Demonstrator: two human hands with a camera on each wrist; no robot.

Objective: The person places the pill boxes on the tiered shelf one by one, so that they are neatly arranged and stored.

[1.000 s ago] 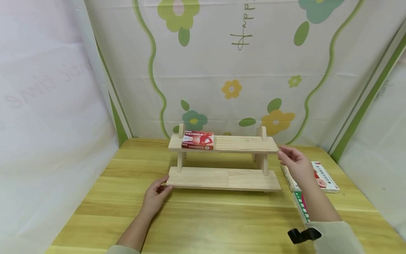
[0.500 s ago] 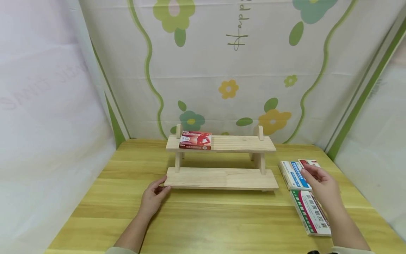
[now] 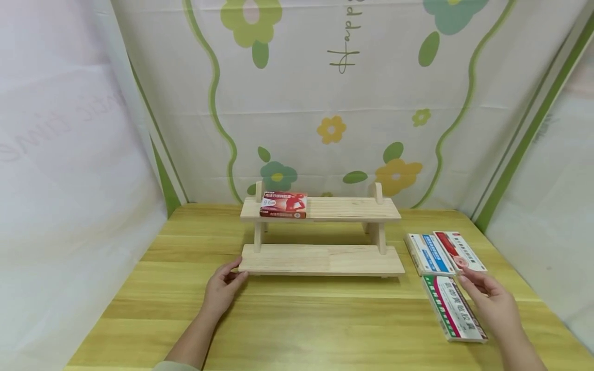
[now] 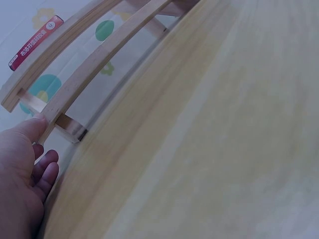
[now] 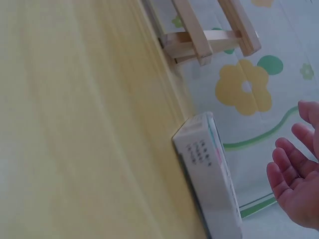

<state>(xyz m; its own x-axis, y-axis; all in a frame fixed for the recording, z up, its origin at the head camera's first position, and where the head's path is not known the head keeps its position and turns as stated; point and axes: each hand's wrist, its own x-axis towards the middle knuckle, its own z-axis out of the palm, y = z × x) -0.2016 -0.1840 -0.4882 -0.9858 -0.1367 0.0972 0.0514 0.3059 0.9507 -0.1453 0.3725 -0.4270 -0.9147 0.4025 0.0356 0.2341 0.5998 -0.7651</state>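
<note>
A two-tier wooden display shelf (image 3: 325, 259) stands on the table. My left hand (image 3: 220, 291) grips the left end of its lower board, thumb at the front corner; the left wrist view shows the other fingers curled beneath. On the upper board's left lies a red medicine box (image 3: 283, 205). Over on the right, my right hand (image 3: 498, 306) hovers near three more boxes, fingers loosely bent and holding nothing. They are a blue-and-white box (image 3: 430, 254), a red-and-white box (image 3: 459, 251) and a green-edged white box (image 3: 454, 309). The right fingertips overlap the red-and-white box's near edge in the head view.
The wood-grain table (image 3: 315, 324) extends in front of the shelf. A floral cloth backdrop (image 3: 287, 93) hangs behind it, with pale cloth walls at the left and right sides.
My right hand has moved from the upper board's right end rightward and toward me, uncovering the boxes. The left hand keeps its hold on the shelf. The head view has shifted slightly.
</note>
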